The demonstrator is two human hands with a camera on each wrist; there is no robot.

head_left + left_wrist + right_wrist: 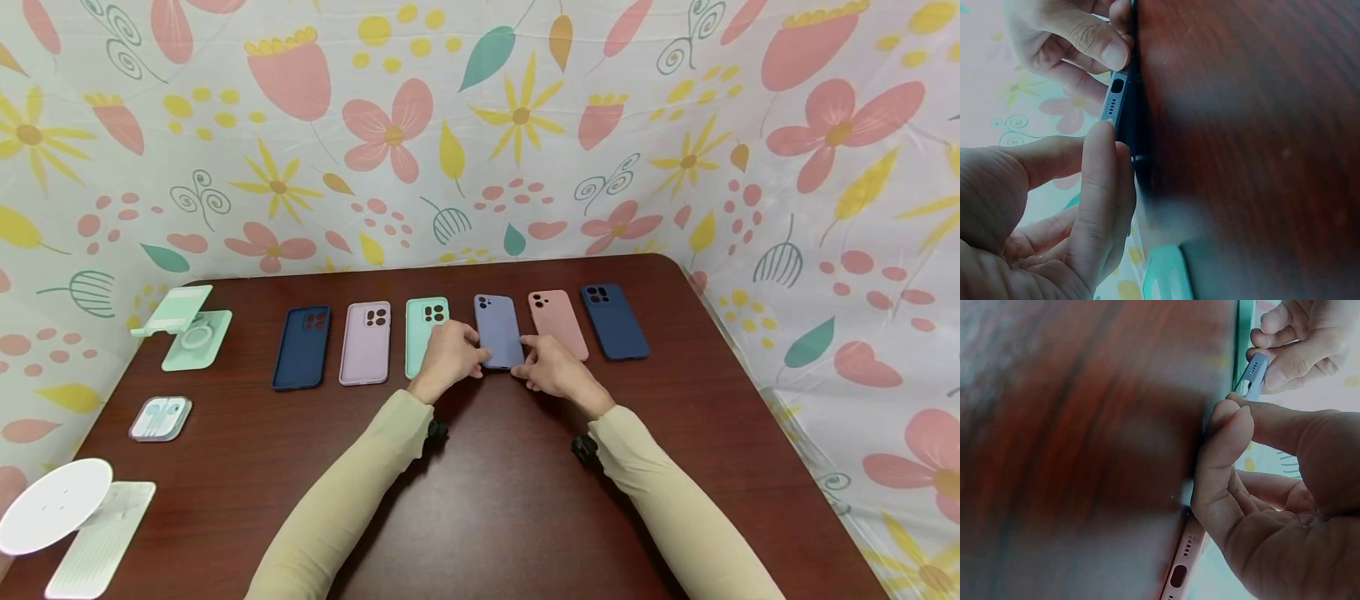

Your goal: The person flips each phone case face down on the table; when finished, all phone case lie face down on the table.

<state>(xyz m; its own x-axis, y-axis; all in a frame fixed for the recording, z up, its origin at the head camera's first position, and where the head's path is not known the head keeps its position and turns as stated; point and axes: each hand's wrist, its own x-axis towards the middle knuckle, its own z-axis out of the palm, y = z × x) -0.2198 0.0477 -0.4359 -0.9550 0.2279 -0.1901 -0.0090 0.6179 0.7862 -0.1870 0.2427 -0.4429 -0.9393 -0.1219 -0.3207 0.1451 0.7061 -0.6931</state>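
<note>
On the table (510, 500), six phone cases, both hands' fingers (480, 354) pinching the periwinkle case (498, 330).

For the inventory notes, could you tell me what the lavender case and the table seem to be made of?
Lavender case: probably soft silicone or rubbery plastic, matte, no glare, moulded port cutouts. Table: likely wood or wood-look laminate, dark reddish grain with a slight sheen.
</note>
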